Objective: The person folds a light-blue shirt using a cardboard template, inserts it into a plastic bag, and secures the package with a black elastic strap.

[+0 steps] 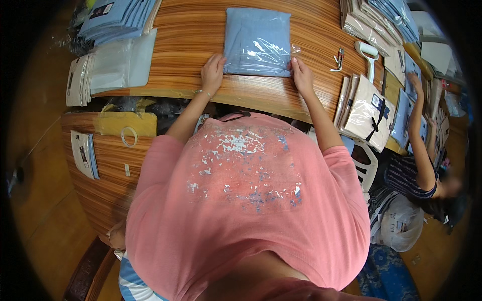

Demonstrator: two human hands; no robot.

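A folded blue cloth in a clear plastic bag lies flat on the wood-grain table in front of me. At its lower left corner, my left hand has its fingers closed on the edge of the bag. My right hand pinches the lower right edge, where a small bit of clear plastic sticks out. The bag's surface is shiny and wrinkled on the right half. Both hands' undersides are hidden.
Stacked blue packages and clear empty bags sit at left. On the right are a white lint roller, small snips and beige packages. A co-worker's arm reaches over packages. A tape roll lies on the lower left table.
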